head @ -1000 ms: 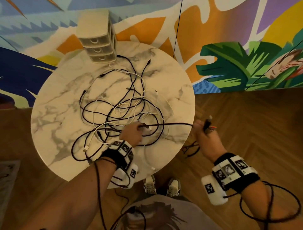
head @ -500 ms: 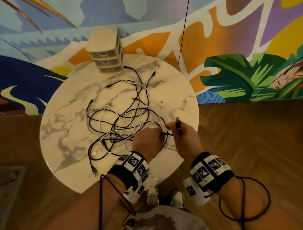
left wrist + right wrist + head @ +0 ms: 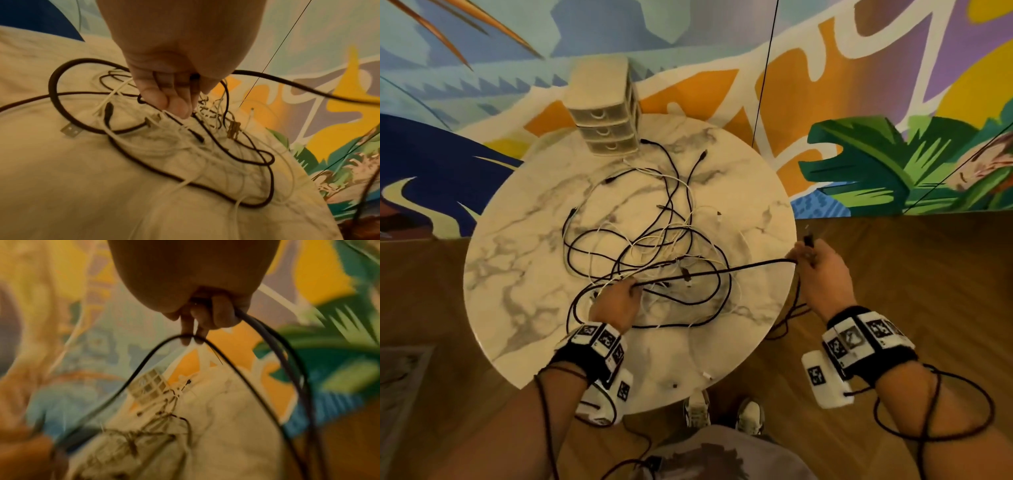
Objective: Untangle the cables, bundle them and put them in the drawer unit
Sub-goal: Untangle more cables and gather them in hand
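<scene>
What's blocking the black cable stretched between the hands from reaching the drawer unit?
The tangle of black and white cables lies on the round marble table between them, and all three drawers of the beige drawer unit look closed.

Dim, warm yellow-orange cast in all views. Head view mostly sharp, wide-angle bending at its edges. Left wrist slightly soft. Right wrist heavily motion-blurred, mural [image 3: 339,353] smeared. No glare, shadows faint.

The table [image 3: 517,274] is white marble with grey veins. On it lie black cables [image 3: 599,236] and white cables [image 3: 654,174]. The drawer unit [image 3: 604,109] is cream. The wall [image 3: 859,85] has a mural in orange, blue, green, purple and yellow. The floor [image 3: 911,274] is brown wood.
</scene>
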The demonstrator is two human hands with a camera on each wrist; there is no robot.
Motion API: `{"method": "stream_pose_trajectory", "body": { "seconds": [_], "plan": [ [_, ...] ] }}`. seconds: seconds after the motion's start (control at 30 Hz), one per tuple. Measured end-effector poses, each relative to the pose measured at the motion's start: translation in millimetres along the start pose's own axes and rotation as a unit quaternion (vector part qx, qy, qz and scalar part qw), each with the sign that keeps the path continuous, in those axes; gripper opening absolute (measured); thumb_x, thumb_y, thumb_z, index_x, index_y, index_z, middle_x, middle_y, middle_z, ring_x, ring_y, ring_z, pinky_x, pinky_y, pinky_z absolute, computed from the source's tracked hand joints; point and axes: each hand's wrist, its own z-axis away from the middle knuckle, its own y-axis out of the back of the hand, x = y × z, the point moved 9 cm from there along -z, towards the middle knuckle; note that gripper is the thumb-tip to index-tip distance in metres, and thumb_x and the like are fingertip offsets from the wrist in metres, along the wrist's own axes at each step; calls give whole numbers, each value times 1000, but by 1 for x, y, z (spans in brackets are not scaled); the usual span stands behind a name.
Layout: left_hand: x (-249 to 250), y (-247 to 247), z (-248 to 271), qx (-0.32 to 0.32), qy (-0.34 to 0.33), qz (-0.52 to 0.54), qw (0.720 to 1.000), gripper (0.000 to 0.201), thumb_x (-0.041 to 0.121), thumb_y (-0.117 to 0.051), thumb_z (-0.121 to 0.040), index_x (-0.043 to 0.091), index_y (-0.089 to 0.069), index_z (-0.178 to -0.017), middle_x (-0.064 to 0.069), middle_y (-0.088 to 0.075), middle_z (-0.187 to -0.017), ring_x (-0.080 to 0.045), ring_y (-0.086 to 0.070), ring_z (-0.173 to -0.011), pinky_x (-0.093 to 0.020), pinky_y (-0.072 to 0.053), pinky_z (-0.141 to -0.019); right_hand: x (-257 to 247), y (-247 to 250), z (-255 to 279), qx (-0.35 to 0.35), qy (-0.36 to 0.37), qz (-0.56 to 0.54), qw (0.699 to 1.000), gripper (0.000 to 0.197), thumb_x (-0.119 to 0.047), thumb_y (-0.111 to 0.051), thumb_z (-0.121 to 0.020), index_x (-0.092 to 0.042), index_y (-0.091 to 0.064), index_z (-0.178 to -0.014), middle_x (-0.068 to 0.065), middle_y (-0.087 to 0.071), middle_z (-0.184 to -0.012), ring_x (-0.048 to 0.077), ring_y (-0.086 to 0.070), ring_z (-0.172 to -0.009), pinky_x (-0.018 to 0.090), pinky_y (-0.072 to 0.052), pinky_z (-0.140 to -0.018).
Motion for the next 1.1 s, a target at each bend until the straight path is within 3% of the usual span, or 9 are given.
{"method": "stream_pose_trajectory", "body": {
  "seconds": [0.13,0.3,0.47,0.63,0.73,0.83,0.93,1.0,1.1],
  "plan": [
    [17,0,4,-4,-32,-35,999,29,31,-39,-97,22,-63,-112,-10,-68,-105,-30,-62,-95,-36,-48,-78,-58,0,36,74,199,-9,977,20,-7,-51,-88,-18,-61,-101,2,-55,-110,26,-62,-84,41,-55,-69],
    [54,-6,27,18,-98,-82,992,31,34,-40,-97,24,-64,-115,-5,-68,-109,-26,-61,-101,-36,-49,-80,-94,-103,69,-186,241,105,947,44,-22,-47,-95,-29,-38,-138,-7,-35,-142,26,-62,-93,40,-52,-77],
    [75,-18,50,27,-155,-72,985,26,35,-41,-96,27,-60,-111,-1,-69,-92,-23,-63,-86,-35,-50,-69,-72,-144,72,-317,126,193,920,20,-27,-41,-97,-21,-60,-100,3,-61,-93,26,-59,-89,32,-41,-69],
    [29,-19,38,18,-92,-29,995,30,33,-37,-98,27,-51,-125,-7,-68,-104,-30,-63,-94,-37,-50,-73,-77,-91,46,-216,92,68,970,26,-31,-44,-99,-19,-61,-82,0,-52,-65,21,-48,-62,35,-36,-61],
    [13,-2,28,61,-99,-37,993,29,31,-37,-99,23,-49,-125,-12,-69,-95,-35,-63,-84,-36,-46,-63,-79,-56,30,-132,87,-10,987,39,-35,-46,-98,-23,-46,-61,-3,-42,-53,19,-38,-54,35,-29,-57],
    [21,26,23,119,-130,21,984,30,30,-37,-99,19,-53,-122,-15,-66,-94,-35,-61,-86,-39,-47,-68,-74,-42,29,-92,67,-81,990,38,-38,-48,-97,-12,-59,-71,3,-52,-59,23,-46,-61,37,-37,-61],
    [21,63,6,207,-138,66,966,35,32,-38,-94,12,-62,-112,-16,-63,-91,-33,-57,-86,-41,-48,-70,-77,-26,20,-41,67,-163,983,39,-46,-44,-90,-25,-52,-58,-10,-45,-49,7,-36,-50,35,-30,-56],
    [10,64,-7,190,-122,42,973,31,29,-42,-95,9,-64,-104,-16,-64,-90,-35,-58,-86,-42,-48,-70,-83,-11,11,-5,65,-199,978,37,-44,-42,-88,-35,-50,-53,-14,-42,-45,6,-29,-49,33,-25,-56],
    [-9,42,-9,118,-83,15,989,28,27,-46,-98,10,-65,-109,-17,-65,-100,-36,-59,-94,-39,-48,-77,-88,5,3,20,86,-208,974,44,-38,-42,-97,-29,-43,-54,-8,-39,-50,8,-30,-50,30,-25,-54]
  ]
}}
